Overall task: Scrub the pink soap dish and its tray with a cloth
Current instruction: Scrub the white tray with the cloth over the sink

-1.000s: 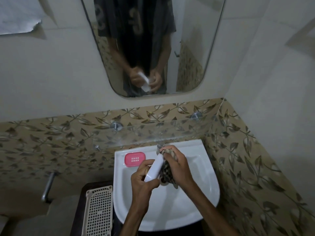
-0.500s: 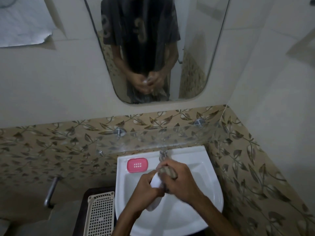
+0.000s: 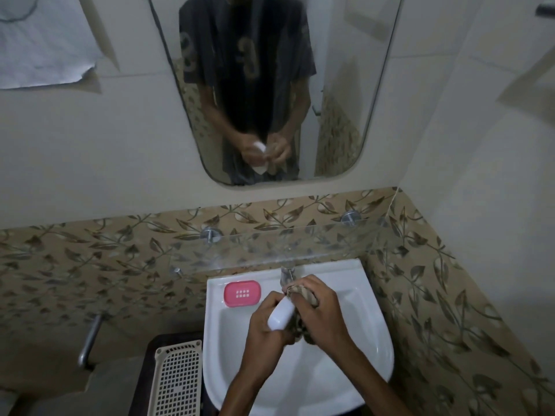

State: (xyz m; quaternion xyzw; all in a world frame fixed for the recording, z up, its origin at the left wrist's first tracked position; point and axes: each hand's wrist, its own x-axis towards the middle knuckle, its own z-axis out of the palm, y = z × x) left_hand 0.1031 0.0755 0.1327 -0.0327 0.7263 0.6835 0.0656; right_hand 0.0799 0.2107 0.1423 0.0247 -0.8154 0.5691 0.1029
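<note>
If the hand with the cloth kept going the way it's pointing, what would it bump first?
Probably the tap: the right hand, gripping the cloth, points up toward it, just beyond. Depth is hard to judge.

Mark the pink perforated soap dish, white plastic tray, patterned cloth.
pink perforated soap dish (image 3: 242,293), head view, centre by the holes
white plastic tray (image 3: 281,315), head view, outer face
patterned cloth (image 3: 304,294), head view, upper bunch

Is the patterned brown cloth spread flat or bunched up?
Bunched up: the patterned brown cloth is wadded in the right hand, pressed against the white plastic tray held by the left hand.
</note>
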